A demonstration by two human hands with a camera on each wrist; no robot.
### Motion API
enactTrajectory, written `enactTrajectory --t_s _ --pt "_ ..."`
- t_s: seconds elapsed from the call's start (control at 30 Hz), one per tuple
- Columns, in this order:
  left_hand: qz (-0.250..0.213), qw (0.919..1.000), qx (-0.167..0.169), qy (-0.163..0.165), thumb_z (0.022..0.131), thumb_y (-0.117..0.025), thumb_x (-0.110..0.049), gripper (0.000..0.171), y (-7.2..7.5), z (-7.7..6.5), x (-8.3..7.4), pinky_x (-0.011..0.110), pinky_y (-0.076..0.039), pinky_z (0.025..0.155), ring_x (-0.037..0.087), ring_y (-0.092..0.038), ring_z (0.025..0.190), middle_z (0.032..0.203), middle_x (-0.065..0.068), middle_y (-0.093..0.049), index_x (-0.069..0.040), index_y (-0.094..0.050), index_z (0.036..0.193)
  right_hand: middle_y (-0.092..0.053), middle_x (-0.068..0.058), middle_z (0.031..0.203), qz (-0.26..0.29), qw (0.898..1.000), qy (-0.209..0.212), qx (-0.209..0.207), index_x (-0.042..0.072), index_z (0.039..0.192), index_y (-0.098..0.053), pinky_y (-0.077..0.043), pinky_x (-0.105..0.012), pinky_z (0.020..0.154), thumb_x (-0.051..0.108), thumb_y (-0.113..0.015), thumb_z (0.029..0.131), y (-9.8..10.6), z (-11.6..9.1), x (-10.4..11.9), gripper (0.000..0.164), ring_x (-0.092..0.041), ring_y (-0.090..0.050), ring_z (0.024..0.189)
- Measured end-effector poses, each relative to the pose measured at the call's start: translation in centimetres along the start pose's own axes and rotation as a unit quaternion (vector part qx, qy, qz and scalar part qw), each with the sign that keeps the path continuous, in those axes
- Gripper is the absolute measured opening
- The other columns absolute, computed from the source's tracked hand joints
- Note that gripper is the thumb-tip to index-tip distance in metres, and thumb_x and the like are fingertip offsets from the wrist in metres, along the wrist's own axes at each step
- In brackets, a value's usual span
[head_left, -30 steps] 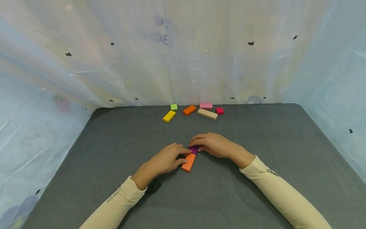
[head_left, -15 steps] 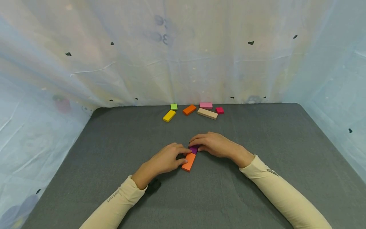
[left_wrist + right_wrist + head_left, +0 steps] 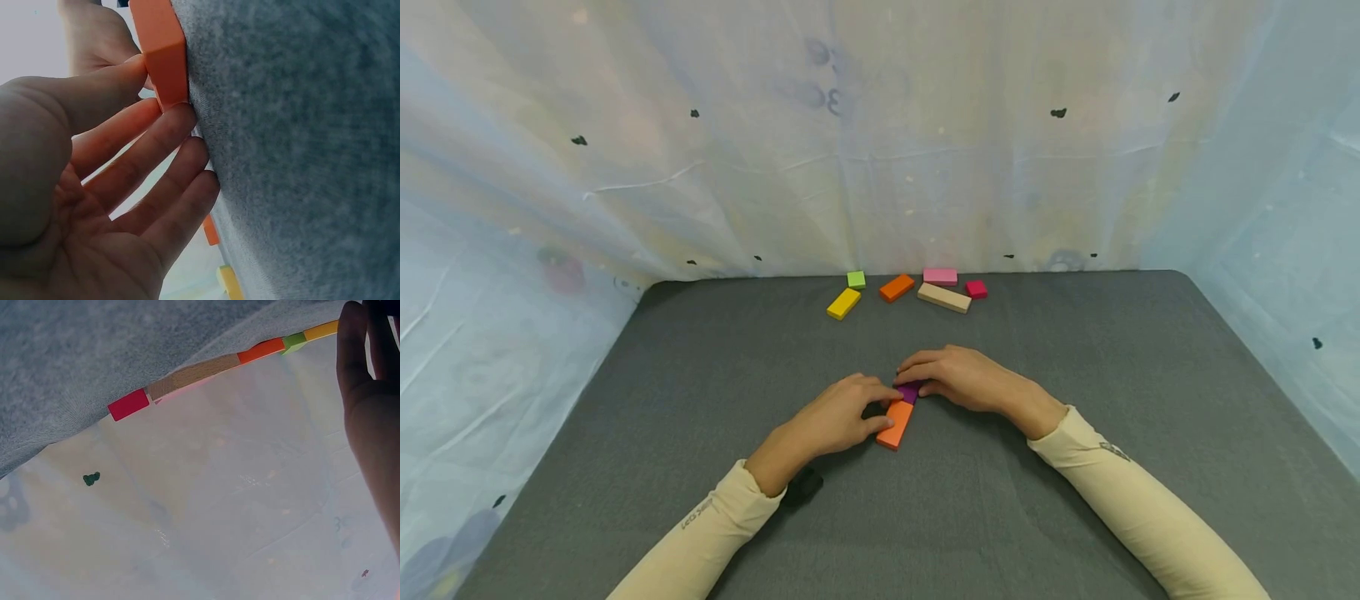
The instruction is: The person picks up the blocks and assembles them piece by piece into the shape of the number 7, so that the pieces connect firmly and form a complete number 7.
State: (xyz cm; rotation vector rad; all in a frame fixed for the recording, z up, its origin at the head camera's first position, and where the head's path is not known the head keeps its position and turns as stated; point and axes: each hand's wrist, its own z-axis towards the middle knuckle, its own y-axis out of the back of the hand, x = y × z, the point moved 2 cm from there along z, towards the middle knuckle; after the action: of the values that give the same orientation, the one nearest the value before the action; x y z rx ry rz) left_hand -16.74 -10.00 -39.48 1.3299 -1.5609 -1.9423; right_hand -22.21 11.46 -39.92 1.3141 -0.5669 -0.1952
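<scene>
A dark grey, fabric-covered worktop with rounded far corners meets a pale, wrinkled curtain (dotted with small black patches); bluish side sheeting flanks it under soft, diffuse light.

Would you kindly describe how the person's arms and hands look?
The left sleeve and right sleeve are cream, each with small dark lettering toward the wrist. The left hand and right hand are bare: no gloves or rings show.
</scene>
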Motion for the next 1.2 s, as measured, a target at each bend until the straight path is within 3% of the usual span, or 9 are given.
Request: enactTrajectory --t_s 0.23,0.63,1.2 --pt "-0.001 1.0 0.0 -0.003 0.093 -0.071 -0.028 0.04 -0.1 0.0 0.0 0.041 -0.05 0.097 0.019 -0.06 0.112 0.12 0.0 -0.069 -0.018 -0.066 0.131 -0.063 0.002 0.136 0.007 1.0 0.001 0.003 0.02 0.133 -0.065 -0.052 -0.04 0.1 0.017 -0.068 0.095 0.2 0.0 -0.1 0.038 -0.018 -0.063 0.121" --pt "0.0 1.0 0.002 -0.005 0.093 -0.071 -0.025 0.039 0.2 -0.1 0.0 0.039 -0.05 0.091 0.017 -0.059 0.103 0.115 0.0 -0.069 -0.018 -0.067 0.131 -0.059 0.004 0.14 -0.005 0.999 -0.04 0.014 0.023 0.135 -0.062 -0.048 -0.042 0.105 0.031 -0.071 0.092 1.2 0.0 -1.7 0.045 -0.017 -0.057 0.128" --pt "-0.001 0.9999 0.008 0.007 0.095 -0.069 -0.026 0.038 0.1 -0.1 -0.2 0.038 -0.05 0.093 0.015 -0.057 0.103 0.113 -0.002 -0.068 -0.021 -0.067 0.132 -0.063 -0.003 0.133 -0.063 0.99 -0.109 -0.059 0.018 0.128 -0.067 -0.048 -0.049 0.103 0.027 -0.069 0.095 3.5 -1.2 -6.7 0.034 -0.024 -0.061 0.122"
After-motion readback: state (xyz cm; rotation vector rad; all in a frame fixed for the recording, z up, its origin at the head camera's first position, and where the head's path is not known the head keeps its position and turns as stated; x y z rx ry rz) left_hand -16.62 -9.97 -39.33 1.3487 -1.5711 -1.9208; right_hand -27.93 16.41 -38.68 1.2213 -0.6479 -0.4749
